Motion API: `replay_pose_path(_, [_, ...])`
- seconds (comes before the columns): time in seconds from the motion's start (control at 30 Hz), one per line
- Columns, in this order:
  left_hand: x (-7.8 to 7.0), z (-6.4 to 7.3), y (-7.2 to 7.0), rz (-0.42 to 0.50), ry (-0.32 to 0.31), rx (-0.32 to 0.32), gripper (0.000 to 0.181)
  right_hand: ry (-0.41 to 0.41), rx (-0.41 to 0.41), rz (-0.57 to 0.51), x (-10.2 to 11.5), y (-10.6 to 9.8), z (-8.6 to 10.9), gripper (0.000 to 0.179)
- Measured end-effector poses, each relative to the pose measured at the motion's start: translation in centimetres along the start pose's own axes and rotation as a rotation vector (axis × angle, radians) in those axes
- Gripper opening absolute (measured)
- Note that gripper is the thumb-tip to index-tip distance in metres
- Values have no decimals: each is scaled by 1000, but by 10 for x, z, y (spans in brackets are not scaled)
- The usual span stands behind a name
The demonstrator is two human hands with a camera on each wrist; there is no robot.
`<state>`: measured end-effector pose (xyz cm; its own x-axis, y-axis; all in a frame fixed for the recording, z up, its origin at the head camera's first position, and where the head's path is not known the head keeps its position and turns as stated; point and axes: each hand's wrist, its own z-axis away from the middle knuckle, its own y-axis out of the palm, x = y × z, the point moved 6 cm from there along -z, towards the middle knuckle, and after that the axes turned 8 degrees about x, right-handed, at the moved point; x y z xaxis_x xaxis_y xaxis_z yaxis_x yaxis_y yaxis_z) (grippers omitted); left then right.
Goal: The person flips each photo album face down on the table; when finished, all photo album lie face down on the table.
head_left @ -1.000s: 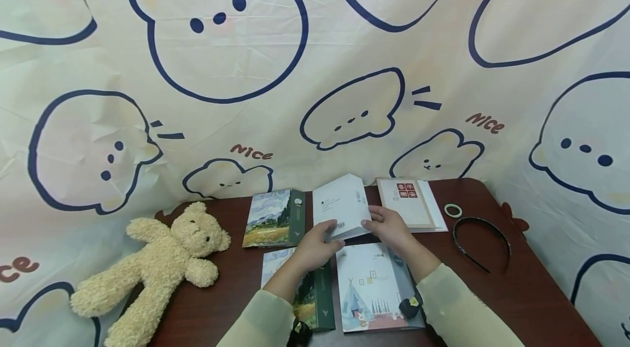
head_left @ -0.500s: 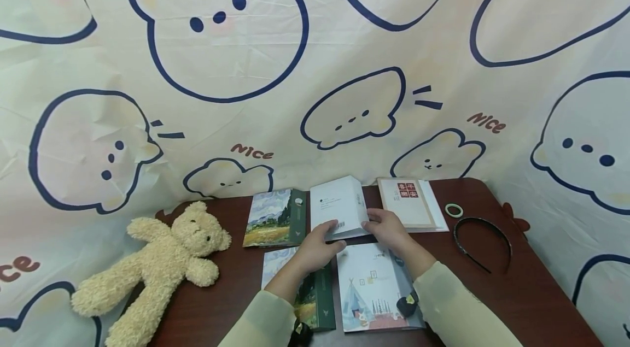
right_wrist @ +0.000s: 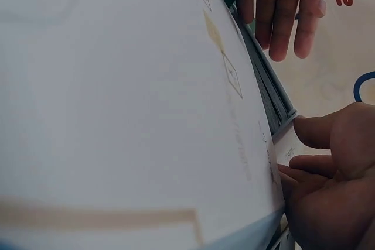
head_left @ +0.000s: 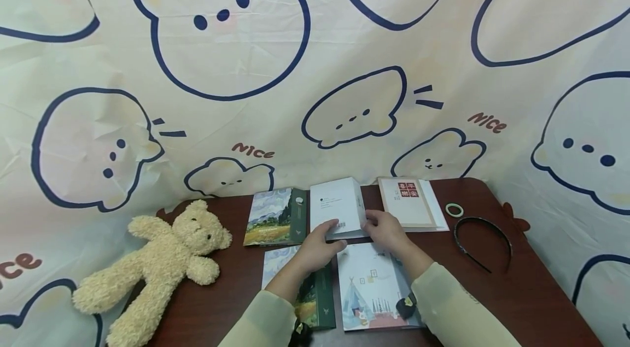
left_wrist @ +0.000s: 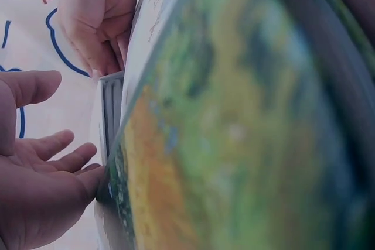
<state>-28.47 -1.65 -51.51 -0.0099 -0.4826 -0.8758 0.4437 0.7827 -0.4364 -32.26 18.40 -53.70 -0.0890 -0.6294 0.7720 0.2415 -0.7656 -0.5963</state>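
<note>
A white book [head_left: 336, 206] with small print and a barcode lies flat at the back middle of the table. My left hand [head_left: 319, 248] is at its near left corner, fingers spread and loosely bent. In the left wrist view the left fingers [left_wrist: 70, 153] are apart from each other, with the thumb raised. My right hand [head_left: 389, 233] touches the near right corner and spine. The right wrist view has the right thumb [right_wrist: 313, 132] at the book's corner, other fingers beside the spine. Below the hands lie a tent-pattern book [head_left: 366, 295] and a green-spined landscape book [head_left: 322, 303].
Another landscape book [head_left: 273, 217] lies left of the white one. At the right are a cream book [head_left: 406, 207] with red characters, a pale green ring [head_left: 454, 210] and a black headband [head_left: 484, 221]. A teddy bear [head_left: 162, 265] occupies the table's left side.
The white book was tilted up a second ago; its far side has come down flat and shifted slightly left. My right fingers have drawn in along its spine; the left hand has barely moved.
</note>
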Motion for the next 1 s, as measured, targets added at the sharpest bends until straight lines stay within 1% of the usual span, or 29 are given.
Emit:
replay_pose_path(0.2, [-1,-1,1,32,7,-15,62,-4,10,-6,0,-4,4,56])
replay_pose_path(0.43, [-5,-3,1,60,22,-39,60,-17,12,-45,2,-8,7,57])
replay_pose_path(0.57, [-6,-3,3,83,16,-43,59,-22,19,-42,1,-9,8,58])
replay_pose_path(0.77, [-9,-7,8,126,28,-49,56,-28,29,-45,2,-12,13,60])
replay_pose_path(1.0, [-15,-12,18,172,48,-72,53,-50,6,-59,2,-26,20,62])
